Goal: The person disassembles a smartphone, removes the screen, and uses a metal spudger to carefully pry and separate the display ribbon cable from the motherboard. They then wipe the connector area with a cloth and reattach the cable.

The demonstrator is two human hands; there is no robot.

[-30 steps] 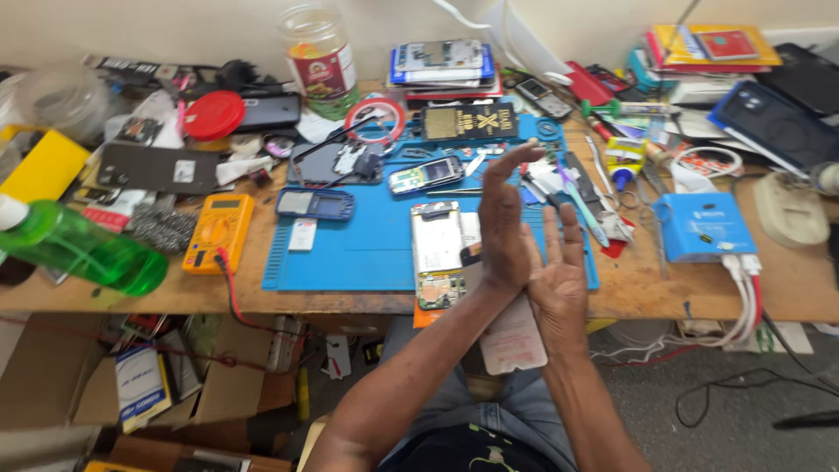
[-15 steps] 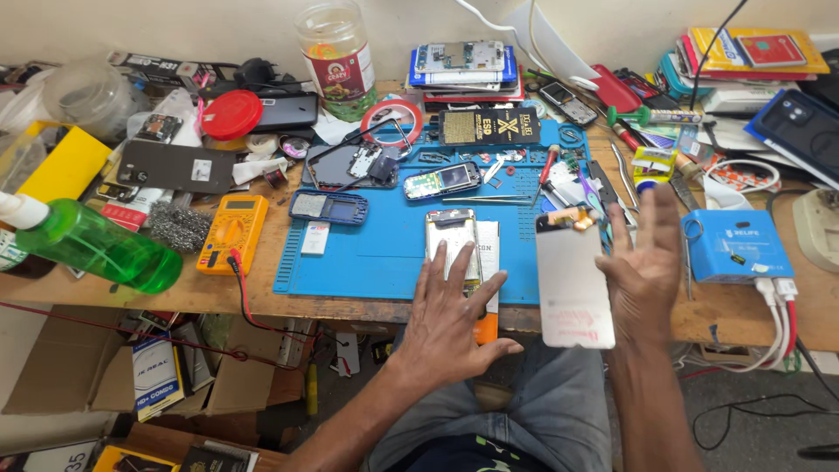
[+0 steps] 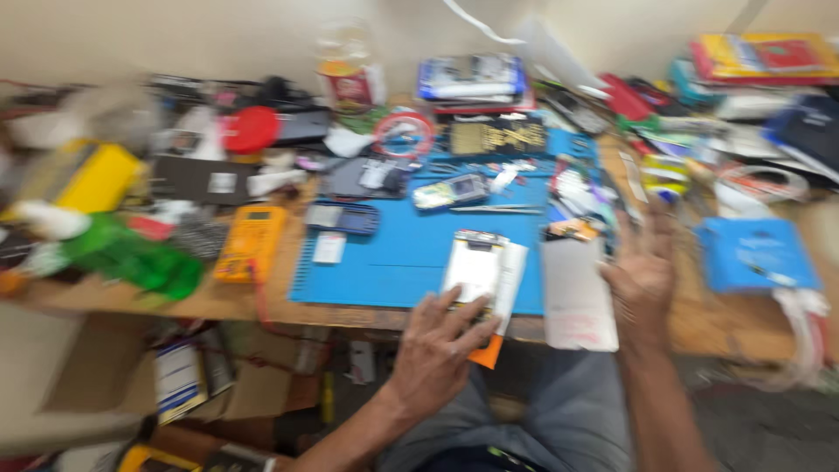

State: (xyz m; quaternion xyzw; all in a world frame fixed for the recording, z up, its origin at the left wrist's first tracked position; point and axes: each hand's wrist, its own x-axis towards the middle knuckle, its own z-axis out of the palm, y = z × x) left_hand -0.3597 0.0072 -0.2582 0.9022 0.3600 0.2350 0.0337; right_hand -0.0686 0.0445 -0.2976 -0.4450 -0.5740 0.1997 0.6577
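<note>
The view is motion-blurred. My left hand (image 3: 434, 351) lies palm down at the near edge of the blue work mat (image 3: 393, 253), its spread fingertips touching the lower end of an opened phone (image 3: 476, 265) and an orange piece beneath it. My right hand (image 3: 644, 278) is raised with its fingers spread, right beside a white rectangular panel (image 3: 574, 297) that overhangs the table edge. Whether the thumb touches the panel I cannot tell. Neither hand grips anything.
The wooden table is crowded: a yellow multimeter (image 3: 251, 242), a green bottle (image 3: 131, 258), a red lid (image 3: 251, 129), a jar (image 3: 348, 74), stacked phones (image 3: 472, 79), a blue box (image 3: 756, 253) and several small tools. Boxes (image 3: 188, 376) sit under the table.
A second ago both hands were pressed together over the mat. They have parted: the left dropped to the phone's near end, the right moved out beside the white panel. The view has blurred.
</note>
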